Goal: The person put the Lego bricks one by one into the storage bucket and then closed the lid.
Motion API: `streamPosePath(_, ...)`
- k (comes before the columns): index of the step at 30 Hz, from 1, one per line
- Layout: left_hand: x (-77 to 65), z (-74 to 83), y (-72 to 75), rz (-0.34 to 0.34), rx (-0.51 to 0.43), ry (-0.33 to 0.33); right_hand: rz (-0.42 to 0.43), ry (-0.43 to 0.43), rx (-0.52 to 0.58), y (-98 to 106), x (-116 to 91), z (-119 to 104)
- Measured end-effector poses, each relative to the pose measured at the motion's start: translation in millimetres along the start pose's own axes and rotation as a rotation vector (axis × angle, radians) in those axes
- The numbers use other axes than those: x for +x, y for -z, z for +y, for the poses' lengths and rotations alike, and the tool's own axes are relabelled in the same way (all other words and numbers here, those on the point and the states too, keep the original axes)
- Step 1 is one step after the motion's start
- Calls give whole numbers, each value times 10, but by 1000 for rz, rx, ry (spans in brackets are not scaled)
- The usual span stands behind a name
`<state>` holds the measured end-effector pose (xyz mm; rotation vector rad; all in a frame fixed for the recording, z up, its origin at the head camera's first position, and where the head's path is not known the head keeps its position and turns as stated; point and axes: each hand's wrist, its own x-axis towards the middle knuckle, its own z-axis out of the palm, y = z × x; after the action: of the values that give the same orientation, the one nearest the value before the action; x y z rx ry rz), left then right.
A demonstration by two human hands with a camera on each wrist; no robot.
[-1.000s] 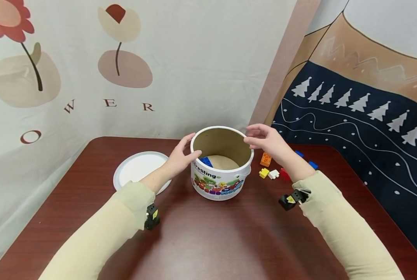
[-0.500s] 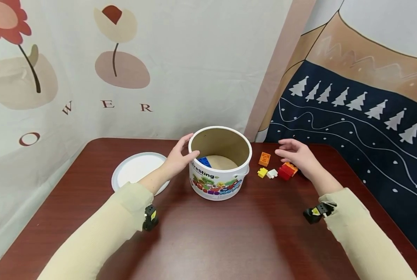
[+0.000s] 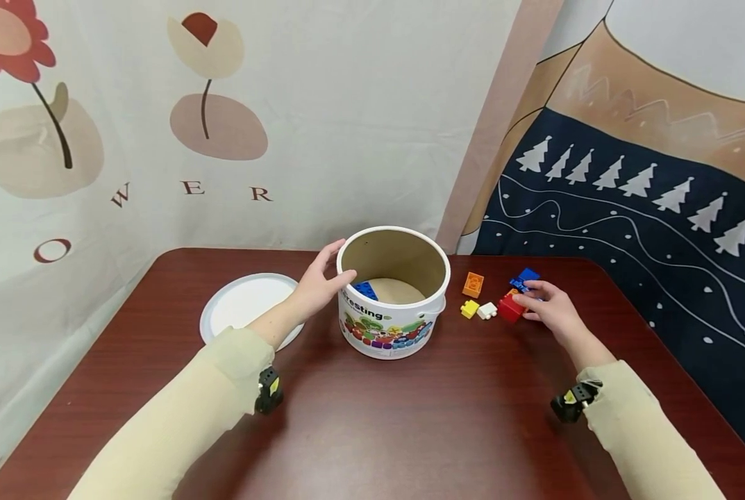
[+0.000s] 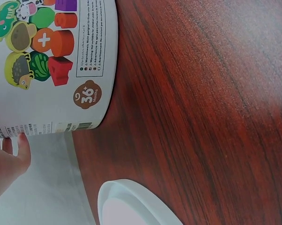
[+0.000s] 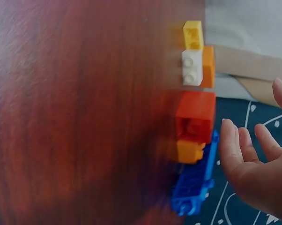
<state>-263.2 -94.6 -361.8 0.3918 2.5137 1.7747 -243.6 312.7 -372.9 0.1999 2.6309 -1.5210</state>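
Observation:
A white round bucket with printed blocks on its side stands upright, its top uncovered. Its floor bears a blue brick. My left hand holds the bucket at its left rim, thumb at the near edge and fingers against the outer wall. To the right, my right hand hovers close beside a red brick, fingers loosely bent with nothing between them. The right wrist view has an orange brick and a blue toy piece with round studs close to the red brick.
A round white lid lies left of the bucket on the brown table. Between bucket and right hand lie an orange brick, a yellow brick and a white brick. Printed cloths hang behind the table.
My right hand has left the bucket's right rim, moved right and come down by the red brick. The left hand stays on the bucket.

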Motion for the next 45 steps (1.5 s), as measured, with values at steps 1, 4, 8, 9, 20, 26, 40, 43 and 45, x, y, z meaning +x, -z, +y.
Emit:
streamPosePath(1, -1, 1, 1, 2, -2, -1, 1, -10, -5, 5, 5, 26)
streamPosePath(4, -36, 77, 5, -6, -12, 8, -2, -43, -23, 9, 30, 95)
streamPosePath(8, -136, 270, 10, -20, -20, 29, -31, -75, -43, 3, 55, 145)
streamPosePath(9, -158, 316, 9, -21, -21, 33, -37, -81, -47, 1, 56, 149)
streamPosePath(20, -125, 252, 10, -15, -23, 28, 28, -36, -212, -142, 88, 131)
streamPosePath(26, 3, 11, 4, -3, -37, 13, 63, -88, -243, -188, 115, 123)
streamPosePath(40, 22, -36, -5, 0, -29, 0, 107, -85, -301, -196, 125, 167)
streamPosePath(43, 10, -35, -6, 5, -16, -20, 113, -84, -314, -203, 127, 156)
streamPosePath(45, -7, -22, -11, 12, -2, -35, 104, -92, -321, -205, 130, 150)
